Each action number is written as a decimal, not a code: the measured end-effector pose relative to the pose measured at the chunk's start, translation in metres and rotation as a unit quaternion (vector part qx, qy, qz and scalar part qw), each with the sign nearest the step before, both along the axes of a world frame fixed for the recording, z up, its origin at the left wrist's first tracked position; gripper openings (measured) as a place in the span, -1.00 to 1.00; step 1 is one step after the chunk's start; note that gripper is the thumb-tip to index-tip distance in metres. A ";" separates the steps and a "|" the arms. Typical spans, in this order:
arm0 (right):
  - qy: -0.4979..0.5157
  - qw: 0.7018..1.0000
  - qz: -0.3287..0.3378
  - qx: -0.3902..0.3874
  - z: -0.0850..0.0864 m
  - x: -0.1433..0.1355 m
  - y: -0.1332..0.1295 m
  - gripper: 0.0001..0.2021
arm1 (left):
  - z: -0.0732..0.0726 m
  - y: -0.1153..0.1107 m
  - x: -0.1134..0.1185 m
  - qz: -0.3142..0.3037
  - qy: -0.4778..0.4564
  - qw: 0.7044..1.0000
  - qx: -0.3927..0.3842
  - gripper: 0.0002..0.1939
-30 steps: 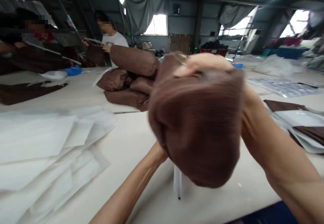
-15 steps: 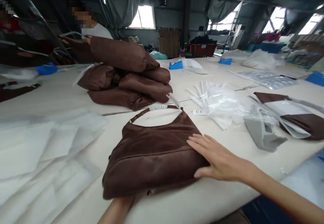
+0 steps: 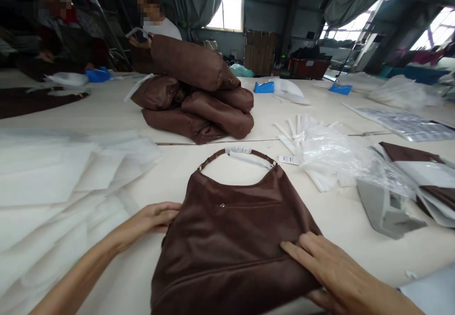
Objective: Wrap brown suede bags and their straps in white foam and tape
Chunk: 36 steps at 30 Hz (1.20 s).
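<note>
A dark brown shoulder bag (image 3: 234,234) lies on the white table in front of me, its strap (image 3: 216,154) arched away from me and partly wrapped in white. A zip line with a small metal pull crosses its upper face. My left hand (image 3: 154,217) touches the bag's left edge, fingers stretched and partly behind the edge. At the lower right, my right hand (image 3: 320,263) grips the side of the bag, fingers on top and thumb low by the edge. A white tag (image 3: 288,160) lies right of the strap.
Brown bags (image 3: 195,63) are piled at the back, near a person (image 3: 156,25). White sheets (image 3: 46,177) spread at left. Clear plastic (image 3: 330,149), a grey piece (image 3: 384,210) and another brown bag (image 3: 408,153) lie at right. Blue holders (image 3: 263,87) stand farther back.
My left hand has come out from under the bag to its left edge. The bag now lies flatter with its zip face showing. My right hand sits lower on its right side.
</note>
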State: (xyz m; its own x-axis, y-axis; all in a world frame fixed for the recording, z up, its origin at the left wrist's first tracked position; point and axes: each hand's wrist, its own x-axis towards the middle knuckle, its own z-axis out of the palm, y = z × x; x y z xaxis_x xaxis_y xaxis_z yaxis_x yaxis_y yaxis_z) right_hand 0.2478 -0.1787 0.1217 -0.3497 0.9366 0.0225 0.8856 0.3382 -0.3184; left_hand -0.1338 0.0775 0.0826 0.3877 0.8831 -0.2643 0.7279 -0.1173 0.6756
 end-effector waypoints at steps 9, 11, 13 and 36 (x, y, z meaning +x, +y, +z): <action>-0.016 0.999 0.010 -0.031 -0.018 -0.015 0.020 -0.27 | -0.024 -0.073 0.037 -0.211 0.062 0.963 0.154 -0.44; -0.027 0.997 0.041 -0.054 -0.032 -0.014 0.018 -0.32 | -0.036 -0.078 0.051 -0.277 0.102 0.949 0.114 -0.46; -0.036 0.996 0.061 -0.046 -0.037 -0.012 0.014 -0.43 | -0.030 -0.069 0.062 -0.265 0.113 0.952 0.102 -0.53; 0.400 0.808 -0.409 -0.139 -0.121 0.039 0.045 -0.31 | -0.009 0.026 0.255 -0.349 0.188 0.910 0.119 -0.63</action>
State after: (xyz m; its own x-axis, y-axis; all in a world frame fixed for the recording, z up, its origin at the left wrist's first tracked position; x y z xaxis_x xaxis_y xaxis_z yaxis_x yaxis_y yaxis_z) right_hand 0.2865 -0.1340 0.0009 0.4115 0.8550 -0.3155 0.2497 -0.4387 -0.8632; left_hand 0.1215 0.1032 0.0737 0.7975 0.5063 -0.3280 0.5950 -0.7501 0.2888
